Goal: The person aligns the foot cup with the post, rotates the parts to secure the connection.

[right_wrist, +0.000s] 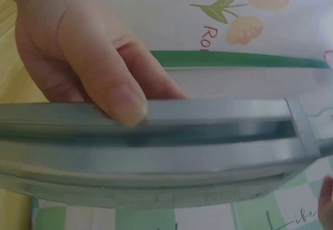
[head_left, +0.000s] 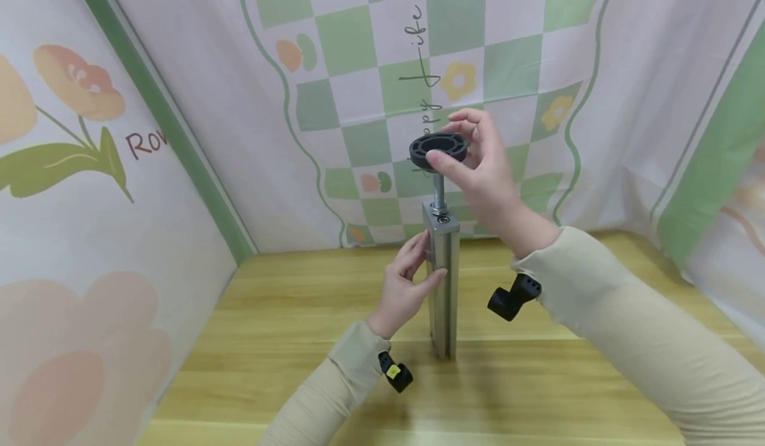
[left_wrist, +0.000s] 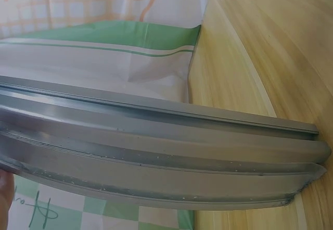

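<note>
An aluminium profile [head_left: 443, 293] stands upright on the wooden table, with a grey end plate [head_left: 442, 219] on top. From the plate rises a threaded rod [head_left: 439, 190] with a nut at its base, topped by a round black levelling foot [head_left: 418, 158]. My right hand [head_left: 490, 177] holds the foot's rim, thumb on the near side and fingers behind. Lower down, my left hand [head_left: 403, 293] grips the profile; its thumb [right_wrist: 127, 102] presses the grooved side in the right wrist view. The profile's long grooves [left_wrist: 156, 152] fill the left wrist view.
The wooden table [head_left: 287, 300] meets patterned fabric walls on the left, back and right. A green checkered panel [head_left: 346, 41] hangs behind the profile. Small black camera mounts [head_left: 510, 300] sit on both wrists.
</note>
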Demonstrator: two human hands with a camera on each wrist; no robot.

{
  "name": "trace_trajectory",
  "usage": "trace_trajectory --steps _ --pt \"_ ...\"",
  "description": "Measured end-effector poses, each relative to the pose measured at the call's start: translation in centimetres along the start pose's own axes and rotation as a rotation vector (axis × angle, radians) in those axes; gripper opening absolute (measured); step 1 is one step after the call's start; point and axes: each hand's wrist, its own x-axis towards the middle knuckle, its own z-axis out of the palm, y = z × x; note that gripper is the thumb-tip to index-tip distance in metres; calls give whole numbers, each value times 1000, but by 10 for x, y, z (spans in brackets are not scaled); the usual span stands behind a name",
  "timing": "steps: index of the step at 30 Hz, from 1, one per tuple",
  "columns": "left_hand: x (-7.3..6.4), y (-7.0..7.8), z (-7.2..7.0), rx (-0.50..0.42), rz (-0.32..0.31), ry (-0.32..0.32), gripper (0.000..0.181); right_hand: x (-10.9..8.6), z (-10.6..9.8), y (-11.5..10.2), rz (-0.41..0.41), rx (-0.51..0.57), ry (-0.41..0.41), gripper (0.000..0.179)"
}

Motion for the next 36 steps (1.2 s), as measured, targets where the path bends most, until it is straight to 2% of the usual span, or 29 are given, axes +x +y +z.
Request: trace_trajectory --steps 3,6,12,17,22,31,36 --pt "0 1 0 0 -9 -1 59 6 -5 4 50 218 -122 35" --pt "0 0 0 1 -7 -1 60 10 -9 9 78 357 -210 37" --pt "0 -2 -1 -2 6 -2 60 15 -14 15 119 539 -342 42" --pt "0 -2 -1 9 15 -4 59 17 -15 12 152 632 -395 43" --pt "0 -2 -1 5 7 0 59 19 -16 12 162 665 -428 45" --pt "1 -2 -1 8 12 -2 58 17 -18 12 129 573 -455 42" --pt "0 -3 -1 6 5 2 59 18 -20 16 80 547 -482 39"
